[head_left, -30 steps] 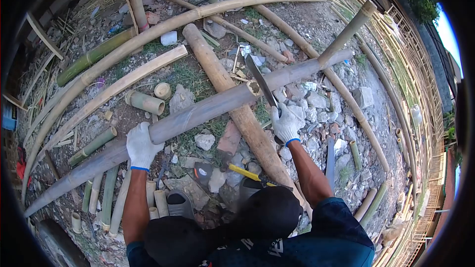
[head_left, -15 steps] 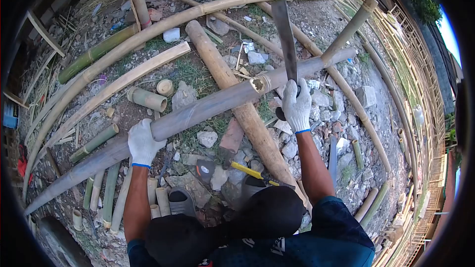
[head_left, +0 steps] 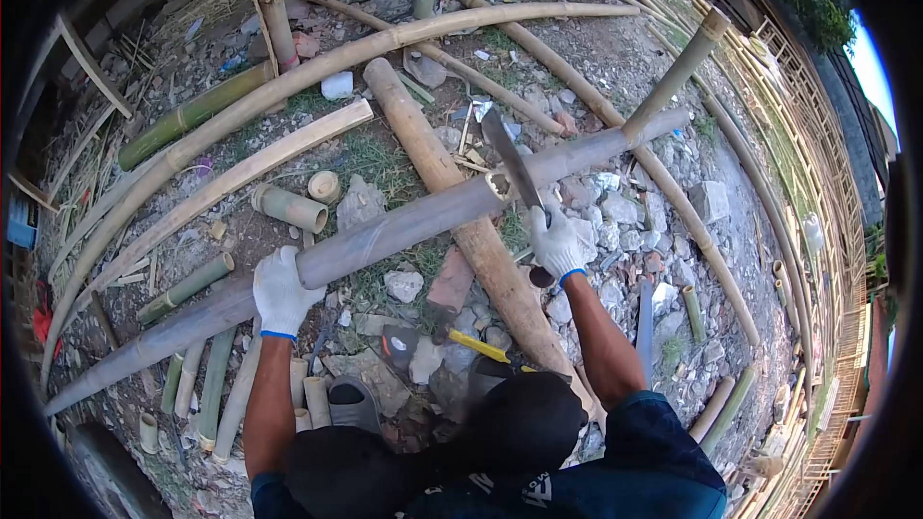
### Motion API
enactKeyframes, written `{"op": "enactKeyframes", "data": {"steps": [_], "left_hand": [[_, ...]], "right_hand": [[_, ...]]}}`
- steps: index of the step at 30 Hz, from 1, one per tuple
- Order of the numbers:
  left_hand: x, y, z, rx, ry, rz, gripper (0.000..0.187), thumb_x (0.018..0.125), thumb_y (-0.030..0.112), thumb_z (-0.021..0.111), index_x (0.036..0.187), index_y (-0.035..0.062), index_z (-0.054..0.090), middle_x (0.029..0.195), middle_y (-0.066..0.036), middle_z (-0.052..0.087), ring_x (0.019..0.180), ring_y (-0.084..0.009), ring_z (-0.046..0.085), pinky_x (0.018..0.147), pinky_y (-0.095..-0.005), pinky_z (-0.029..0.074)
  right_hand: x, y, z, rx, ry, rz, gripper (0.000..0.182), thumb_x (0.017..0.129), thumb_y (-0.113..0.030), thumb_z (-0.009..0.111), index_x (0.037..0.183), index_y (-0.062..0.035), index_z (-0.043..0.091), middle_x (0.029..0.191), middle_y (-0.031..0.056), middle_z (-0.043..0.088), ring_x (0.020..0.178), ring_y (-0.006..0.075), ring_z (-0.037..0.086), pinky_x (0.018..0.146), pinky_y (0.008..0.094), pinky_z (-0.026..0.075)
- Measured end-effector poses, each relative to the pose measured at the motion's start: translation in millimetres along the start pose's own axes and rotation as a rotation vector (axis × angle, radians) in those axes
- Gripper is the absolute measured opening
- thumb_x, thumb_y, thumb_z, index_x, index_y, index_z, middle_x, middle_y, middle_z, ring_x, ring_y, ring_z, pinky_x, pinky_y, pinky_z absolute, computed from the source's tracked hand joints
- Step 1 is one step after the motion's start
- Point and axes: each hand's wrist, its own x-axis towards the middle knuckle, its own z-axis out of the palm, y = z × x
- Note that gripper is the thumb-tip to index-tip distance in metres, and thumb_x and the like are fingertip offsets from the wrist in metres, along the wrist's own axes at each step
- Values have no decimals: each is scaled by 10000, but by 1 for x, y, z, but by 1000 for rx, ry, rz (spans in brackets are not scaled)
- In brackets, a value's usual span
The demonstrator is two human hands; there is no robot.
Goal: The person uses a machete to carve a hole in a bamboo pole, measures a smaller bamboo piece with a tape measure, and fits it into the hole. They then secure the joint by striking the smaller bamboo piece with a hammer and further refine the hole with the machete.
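Note:
A long grey bamboo pole [head_left: 404, 229] slants across the view, lying over a thicker brown pole [head_left: 415, 125]. My left hand [head_left: 286, 290], in a white knit glove, is wrapped round the grey pole on its left part. In my gloved right hand [head_left: 561, 242] is a machete [head_left: 512, 161], gripped by its handle, whose lower end shows below the fist. Its blade points up and to the left, overlapping the grey pole beside a pale cut notch [head_left: 498, 184] at a joint.
Rubble and stones [head_left: 625, 207] cover the ground. A long curved bamboo pole [head_left: 385, 41] arches behind, and an upright bamboo post [head_left: 678, 72] stands at the right. Short bamboo pieces [head_left: 288, 208] lie about. Near my feet is a yellow tool [head_left: 478, 346]; a flat grey blade [head_left: 645, 327] lies right of it.
My right hand has come down and slightly left with the machete, its blade swinging down onto the grey pole near the notch. The left hand keeps its grip on the pole.

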Motion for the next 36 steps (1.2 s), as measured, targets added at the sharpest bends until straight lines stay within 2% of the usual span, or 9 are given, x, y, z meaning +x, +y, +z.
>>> {"op": "enactKeyframes", "data": {"steps": [3, 5, 8, 11, 17, 20, 27, 30, 36], "left_hand": [[-14, 2, -1, -4, -31, 14, 724, 588, 359, 953, 1164, 102, 598, 1091, -131, 693, 1086, -345, 670, 1023, -467, 487], [-15, 4, -5, 15, -52, -3, 726, 586, 357, 953, 1167, 106, 599, 1080, -128, 696, 1088, -346, 669, 1018, -469, 487], [-15, 1, 0, -1, -34, -12, 720, 587, 349, 954, 1167, 109, 601, 1087, -125, 697, 1084, -344, 669, 1014, -469, 487], [-14, -1, -1, -17, -48, 17, 720, 590, 350, 953, 1172, 113, 601, 1093, -121, 700, 1087, -337, 672, 1022, -466, 488], [-14, 4, -7, 17, -76, -23, 720, 598, 357, 950, 1182, 110, 609, 1100, -124, 703, 1090, -332, 675, 1030, -460, 490], [-15, -3, 0, -11, -35, 16, 730, 590, 369, 952, 1182, 112, 609, 1092, -124, 704, 1085, -331, 675, 1019, -465, 498], [-11, 0, -3, 4, -87, -19, 716, 582, 391, 954, 1133, 90, 609, 1048, -137, 699, 1054, -357, 683, 999, -463, 512], [-12, 0, -4, 14, -56, 10, 712, 582, 389, 951, 1129, 95, 604, 1036, -131, 698, 1052, -357, 684, 998, -461, 514], [-18, 1, -10, -10, -66, -4, 697, 594, 377, 949, 1126, 98, 597, 1061, -137, 703, 1069, -347, 680, 1001, -466, 508]], "right_hand": [[7, -41, -32, 451, 98, 171, 352, 1112, -350, 537, 1054, -15, 630, 713, 79, 635, 616, 213, 643, 614, 396, 515], [-12, -21, -7, 156, 53, 131, 411, 1097, -402, 538, 1214, -30, 669, 887, 205, 724, 832, 363, 727, 787, 471, 561], [-7, -10, -11, -123, -75, 29, 450, 1090, -408, 549, 1289, -21, 666, 930, 222, 742, 875, 352, 739, 813, 470, 559], [14, -15, -25, 419, -3, 198, 429, 1093, -386, 571, 1233, 6, 674, 794, 117, 709, 691, 220, 677, 680, 406, 526], [8, 15, 5, -42, -80, 76, 531, 1053, -506, 555, 1335, -82, 705, 891, 209, 725, 814, 365, 702, 856, 474, 554], [16, 12, -15, 466, -13, 231, 454, 1081, -454, 561, 1254, -67, 723, 736, 99, 677, 611, 224, 647, 610, 415, 523], [-5, -22, -27, -121, -164, 136, 485, 1063, -467, 570, 1239, -33, 694, 982, 250, 754, 974, 416, 737, 857, 482, 537], [5, 4, -8, 398, 39, 281, 465, 1063, -449, 576, 1244, -35, 685, 919, 249, 730, 935, 424, 729, 841, 498, 535], [-28, -19, -6, -127, -64, 2, 327, 1016, -359, 671, 1145, -60, 635, 872, 217, 711, 762, 436, 720, 693, 528, 557]]}}
